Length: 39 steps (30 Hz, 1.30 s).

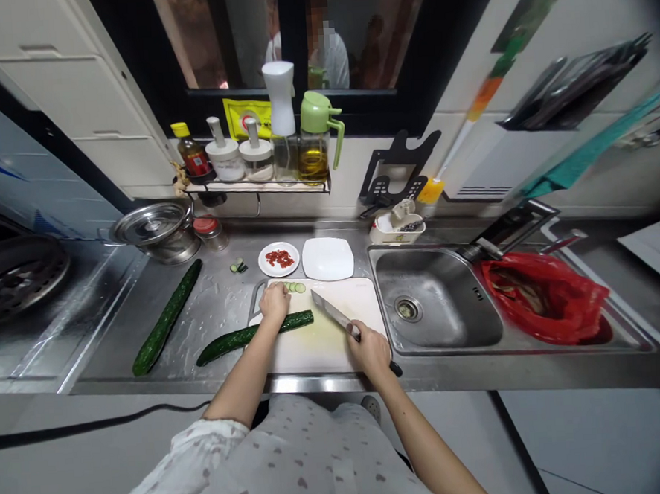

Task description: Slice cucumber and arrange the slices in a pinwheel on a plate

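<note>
Over the upper left of the white cutting board (pixel 341 350), my left hand (pixel 276 302) is closed, its fingers bent down beside a short row of cucumber slices (pixel 295 287). Whatever those fingers may hold is hidden. My right hand (pixel 369 345) grips the black handle of a kitchen knife (pixel 329 307), whose blade slants up and left above the board. A cut cucumber (pixel 229 344) lies partly on the board and partly on the counter, passing under my left wrist. Farther left, a whole cucumber (pixel 169 316) rests on the steel counter.
Behind the board stand a white plate (pixel 327 258) and a small plate of chopped red pieces (pixel 278 259). Cucumber scraps (pixel 238 265) lie nearby. A sink (pixel 439 300) with a red plastic bag (pixel 551 300) is at right. A lidded pot (pixel 155 231) stands at left, below a condiment shelf (pixel 259 186).
</note>
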Tool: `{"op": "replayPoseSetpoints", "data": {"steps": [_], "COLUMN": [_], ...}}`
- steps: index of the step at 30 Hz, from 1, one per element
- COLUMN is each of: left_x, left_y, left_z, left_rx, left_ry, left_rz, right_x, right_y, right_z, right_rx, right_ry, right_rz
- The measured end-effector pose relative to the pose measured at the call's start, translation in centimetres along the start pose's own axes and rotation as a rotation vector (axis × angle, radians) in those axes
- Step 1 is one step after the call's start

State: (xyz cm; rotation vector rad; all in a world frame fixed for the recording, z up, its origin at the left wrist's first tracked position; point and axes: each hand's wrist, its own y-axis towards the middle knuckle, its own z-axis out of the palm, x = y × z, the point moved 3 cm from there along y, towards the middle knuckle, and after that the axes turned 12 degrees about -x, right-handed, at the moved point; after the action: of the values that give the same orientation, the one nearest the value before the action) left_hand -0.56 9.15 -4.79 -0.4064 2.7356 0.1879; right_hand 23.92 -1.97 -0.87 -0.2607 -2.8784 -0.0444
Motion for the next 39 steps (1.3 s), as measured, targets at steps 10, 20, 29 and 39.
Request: {"op": "replayPoseSetpoints", "data": {"steps": [10,20,29,39], "left_x": [-0.4,-0.1,-1.0,-0.8], "left_y": [0.7,-1.6,-6.1,-7.0], "left_z": [0.1,-2.0,-1.9,-1.8], "left_rx": [0.018,-0.004,-0.012,0.015], "left_ry": [0.015,-0.09,-0.247,-0.366], "left_rz": [-0.021,-0.029,0.341,0.514], "right_x": [0.1,-0.3,1.0,3.2], "right_y": [0.0,0.2,0.1,0.1], "right_z": [-0.1,1.3,1.9,1.1], "right_rx": [0.025,0.093,0.129,0.224], "right_ry": [0.013,0.074,0.09,0.126], "right_rz": [0.036,0.087,0.003,-0.025]}}
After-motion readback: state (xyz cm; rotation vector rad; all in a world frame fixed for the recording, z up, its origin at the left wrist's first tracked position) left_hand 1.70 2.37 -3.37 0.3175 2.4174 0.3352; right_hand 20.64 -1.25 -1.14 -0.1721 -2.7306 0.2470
